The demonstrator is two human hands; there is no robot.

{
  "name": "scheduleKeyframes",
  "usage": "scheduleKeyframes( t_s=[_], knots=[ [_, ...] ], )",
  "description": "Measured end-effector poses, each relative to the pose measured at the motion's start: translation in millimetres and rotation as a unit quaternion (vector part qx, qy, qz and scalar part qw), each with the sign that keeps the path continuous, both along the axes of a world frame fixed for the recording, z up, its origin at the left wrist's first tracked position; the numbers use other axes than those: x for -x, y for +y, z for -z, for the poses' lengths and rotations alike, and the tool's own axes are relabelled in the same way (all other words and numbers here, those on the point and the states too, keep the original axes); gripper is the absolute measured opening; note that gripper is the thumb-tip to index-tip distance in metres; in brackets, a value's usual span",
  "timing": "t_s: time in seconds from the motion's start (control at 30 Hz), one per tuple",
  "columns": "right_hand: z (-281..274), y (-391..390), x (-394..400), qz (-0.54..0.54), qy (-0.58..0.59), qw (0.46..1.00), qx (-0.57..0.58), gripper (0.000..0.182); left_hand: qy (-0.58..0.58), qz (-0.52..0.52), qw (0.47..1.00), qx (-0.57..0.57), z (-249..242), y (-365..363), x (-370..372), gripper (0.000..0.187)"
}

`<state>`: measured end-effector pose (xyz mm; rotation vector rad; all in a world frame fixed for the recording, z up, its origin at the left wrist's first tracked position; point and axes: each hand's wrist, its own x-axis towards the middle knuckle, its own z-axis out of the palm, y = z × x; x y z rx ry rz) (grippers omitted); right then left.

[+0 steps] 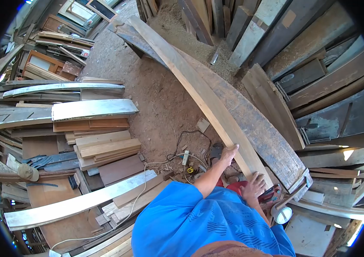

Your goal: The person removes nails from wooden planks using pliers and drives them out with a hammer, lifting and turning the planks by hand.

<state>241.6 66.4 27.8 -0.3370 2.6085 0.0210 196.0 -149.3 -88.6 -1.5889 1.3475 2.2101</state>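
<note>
A long, pale wooden plank [199,96] runs from near my body away toward the upper left, lying over a longer weathered bench board [250,115]. My left hand [229,155] is closed around the plank's left edge, some way up from the near end. Close to that near end, my right hand [254,186] rests over the plank with bent fingers and grips it. The undersides of both grips are hidden. Just right of my right hand sits a red and black tool [271,195], partly covered.
Stacked boards [109,147] and a long whitish board [83,201] lie on the left. A power strip [185,157] with cords and a yellow tape measure [190,170] are on the dirt floor. Large planks [276,38] lean at the upper right. A round lamp [283,214] stands at lower right.
</note>
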Motion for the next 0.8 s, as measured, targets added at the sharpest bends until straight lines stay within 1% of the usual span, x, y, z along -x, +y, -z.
scheduleKeyframes(
  t_s=[0.07,0.13,0.17,0.2,0.27,0.3,0.37,0.4,0.43,0.47,0.5,0.53,0.57,0.6,0.63,0.67,0.7,0.73,0.77,0.8],
  knots=[
    [32.4,-1.6,-7.6,-0.018,0.094,0.995,0.027,0.088,-0.016,0.004,1.0,0.013,8.0,-3.7,-1.9,0.057],
    [86.5,12.0,-18.6,-0.028,0.233,0.969,0.079,0.077,-0.052,0.035,0.995,0.074,37.2,-4.6,-6.8,0.058],
    [75.5,13.4,-13.9,-0.024,0.223,0.97,0.094,0.071,-0.071,0.049,0.991,0.102,46.3,-2.6,-10.0,0.059],
    [62.0,13.7,-8.6,-0.02,0.213,0.971,0.109,0.067,-0.068,0.053,0.993,0.08,34.3,-1.9,-8.6,0.058],
    [37.7,17.4,4.9,-0.012,0.174,0.976,0.127,0.067,-0.061,0.062,0.996,0.034,-4.5,-0.6,-3.2,0.057],
    [33.5,20.3,11.6,-0.027,0.184,0.975,0.12,0.07,-0.034,0.044,0.998,0.034,-4.2,1.6,0.1,0.056],
    [23.0,32.1,33.4,-0.111,0.15,0.977,0.101,0.076,0.024,0.009,0.999,0.029,-3.9,11.2,9.1,0.054],
    [21.4,39.3,45.9,-0.154,0.133,0.975,0.091,0.079,0.043,0.005,0.999,-0.01,-15.1,12.7,17.0,0.05],
    [17.1,44.0,59.8,-0.145,0.12,0.973,0.131,0.089,0.06,0.0,0.997,-0.05,-31.1,15.0,24.2,0.046],
    [11.6,51.4,76.8,-0.17,0.061,0.979,0.095,0.094,0.078,-0.005,0.993,-0.089,-47.1,14.1,31.4,0.042],
    [5.7,53.0,96.1,-0.114,-0.028,0.988,0.098,0.092,0.09,0.012,0.988,-0.122,-47.3,13.5,39.9,0.053],
    [6.5,57.8,114.7,-0.058,-0.116,0.986,0.102,0.091,0.061,0.033,0.993,-0.093,-53.9,14.9,53.7,0.058],
    [12.7,62.4,128.1,-0.076,-0.109,0.986,0.103,0.082,0.031,0.054,0.996,-0.063,-66.2,19.1,69.9,0.063],
    [16.7,66.0,141.3,-0.059,-0.109,0.984,0.129,0.079,0.003,0.076,0.997,-0.033,-72.5,22.0,85.3,0.068],
    [18.1,71.2,153.1,-0.04,-0.11,0.981,0.154,0.076,0.017,0.086,0.994,-0.068,-62.0,24.0,95.9,0.089],
    [19.8,78.2,160.4,-0.02,-0.113,0.978,0.175,0.074,0.005,0.091,0.993,-0.071,-50.5,29.4,108.6,0.092],
    [13.7,75.7,163.9,0.007,-0.092,0.981,0.169,0.072,-0.007,0.098,0.992,-0.076,-37.0,36.0,122.1,0.096],
    [9.9,73.4,170.8,0.015,-0.108,0.981,0.16,0.072,-0.021,0.105,0.991,-0.081,-50.1,38.4,130.9,0.099],
    [7.0,70.9,176.7,0.023,-0.127,0.98,0.151,0.072,-0.033,0.126,0.987,-0.094,-62.3,36.3,133.2,0.114],
    [5.4,72.1,177.1,0.028,-0.149,0.978,0.142,0.073,-0.066,0.103,0.99,-0.073,-64.3,44.1,134.4,0.117]
  ],
)
